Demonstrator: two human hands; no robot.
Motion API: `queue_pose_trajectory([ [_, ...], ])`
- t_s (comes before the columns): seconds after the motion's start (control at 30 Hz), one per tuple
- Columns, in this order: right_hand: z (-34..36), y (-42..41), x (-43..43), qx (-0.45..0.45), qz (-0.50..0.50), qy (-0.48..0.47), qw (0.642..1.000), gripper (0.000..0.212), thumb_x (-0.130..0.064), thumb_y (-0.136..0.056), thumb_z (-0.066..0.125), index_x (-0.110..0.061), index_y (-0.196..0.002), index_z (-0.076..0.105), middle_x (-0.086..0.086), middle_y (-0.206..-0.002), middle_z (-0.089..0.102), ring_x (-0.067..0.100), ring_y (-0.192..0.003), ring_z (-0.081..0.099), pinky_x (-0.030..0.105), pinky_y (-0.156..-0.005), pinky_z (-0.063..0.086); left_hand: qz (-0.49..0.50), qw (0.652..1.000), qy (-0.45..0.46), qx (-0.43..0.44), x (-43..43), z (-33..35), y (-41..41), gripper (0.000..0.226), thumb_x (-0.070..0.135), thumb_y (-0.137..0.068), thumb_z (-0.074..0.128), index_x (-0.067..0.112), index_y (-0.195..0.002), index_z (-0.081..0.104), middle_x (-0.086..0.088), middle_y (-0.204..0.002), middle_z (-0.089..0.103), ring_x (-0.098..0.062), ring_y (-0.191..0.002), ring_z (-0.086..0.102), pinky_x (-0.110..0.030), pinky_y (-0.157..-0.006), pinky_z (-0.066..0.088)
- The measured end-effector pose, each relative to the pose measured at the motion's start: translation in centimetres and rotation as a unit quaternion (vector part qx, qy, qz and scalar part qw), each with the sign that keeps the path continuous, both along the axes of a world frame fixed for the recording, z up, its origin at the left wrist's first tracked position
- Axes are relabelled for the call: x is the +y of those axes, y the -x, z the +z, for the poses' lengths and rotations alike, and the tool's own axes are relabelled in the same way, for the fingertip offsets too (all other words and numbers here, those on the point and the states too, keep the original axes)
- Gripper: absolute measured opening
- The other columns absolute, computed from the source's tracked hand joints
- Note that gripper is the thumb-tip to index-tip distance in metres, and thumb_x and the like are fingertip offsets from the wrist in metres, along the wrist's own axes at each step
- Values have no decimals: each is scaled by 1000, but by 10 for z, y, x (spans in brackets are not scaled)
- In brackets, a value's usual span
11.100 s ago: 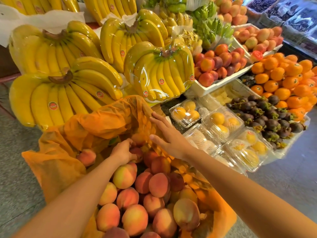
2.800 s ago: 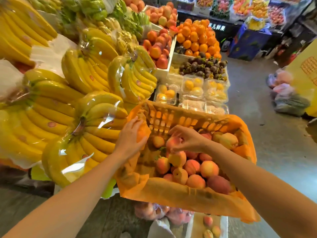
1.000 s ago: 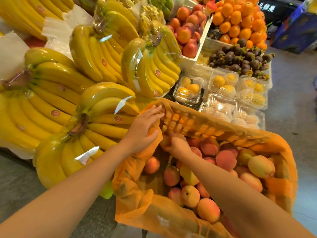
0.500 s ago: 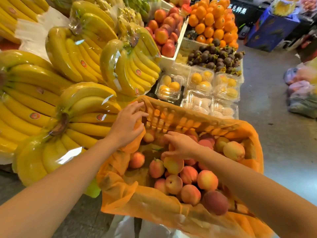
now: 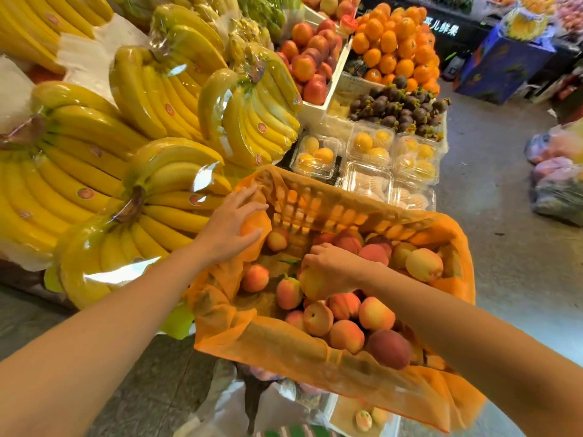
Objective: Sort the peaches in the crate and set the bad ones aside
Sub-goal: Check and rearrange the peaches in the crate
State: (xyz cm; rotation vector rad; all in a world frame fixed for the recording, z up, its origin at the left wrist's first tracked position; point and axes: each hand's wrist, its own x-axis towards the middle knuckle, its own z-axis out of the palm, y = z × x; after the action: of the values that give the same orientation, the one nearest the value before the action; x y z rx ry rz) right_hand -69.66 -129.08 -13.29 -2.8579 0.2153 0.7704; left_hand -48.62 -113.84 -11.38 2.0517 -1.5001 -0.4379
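Sorting wants a soft hold: right hand [image 5: 335, 265] curled round a yellow-pink round peach [image 5: 314, 284] at the middle of the orange slatted plastic crate [image 5: 331, 212] — lift, roll, check every side — while the left hand [image 5: 229, 229], straight-fingered, pins the orange mesh liner [image 5: 268, 342] at its far-left corner.

— What is seen of the person?
— Two arms are shown, the left arm [image 5: 104, 335] and the right arm [image 5: 473, 335], each ended by a bare hand: the left hand [image 5: 232, 227] and the right hand [image 5: 334, 266].
— What is worn?
— Only bare skin is shown, from the fingers to the lower edge. Both forearms are seen to be slender and smooth.
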Motion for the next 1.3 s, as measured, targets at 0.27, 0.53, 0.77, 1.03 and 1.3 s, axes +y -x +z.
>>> queue_pose_trajectory([
  [0.27, -4, -32, 44, -28, -155, -290, 944, 62, -38, -78, 78, -22, -131, 49, -1, -126, 53, 13, -110, 50, 30, -93, 46, -2, 999, 3, 34, 16, -7, -1, 65, 53, -77, 50, 20, -134, 53, 0, -155, 26, -18, -143, 23, -36, -114, 23],
  [0.53, -42, -48, 74, -24, -119, -145, 982, 27, -23, -88, 66, -12, -113, 64, 7, -105, 66, 24, -92, 60, 30, -73, 49, 3, 1000, 8, 3, 25, -2, 1, 61, 55, -77, 46, 26, -129, 56, 1, -152, 32, -19, -140, 28, -43, -112, 27],
  [0.77, -11, -24, 27, -144, -173, -144, 964, 21, -30, -88, 65, -17, -105, 69, 0, -103, 71, 18, -93, 64, 34, -76, 52, -19, 993, 74, -85, 1, 16, 21, 33, 39, -81, 54, 23, -107, 68, 1, -121, 57, -20, -118, 49, -42, -101, 39],
  [1.03, 27, 64, -47, -167, -257, 85, 948, 43, -44, -80, 63, -18, -114, 59, 7, -107, 56, 31, -103, 52, 42, -81, 44, -129, 986, -106, -23, -68, -1, 77, 36, 35, -85, 63, 22, -119, 58, -2, -114, 55, -22, -106, 54, -35, -85, 44],
  [1.3, 19, 85, -49, -98, -244, 83, 961, 68, -49, -76, 70, -17, -130, 45, 10, -121, 50, 32, -106, 53, 42, -84, 48, -105, 961, -255, -30, -106, -49, 114, 62, 39, -83, 68, 24, -137, 42, -13, -125, 49, -34, -113, 53, -39, -90, 44],
])
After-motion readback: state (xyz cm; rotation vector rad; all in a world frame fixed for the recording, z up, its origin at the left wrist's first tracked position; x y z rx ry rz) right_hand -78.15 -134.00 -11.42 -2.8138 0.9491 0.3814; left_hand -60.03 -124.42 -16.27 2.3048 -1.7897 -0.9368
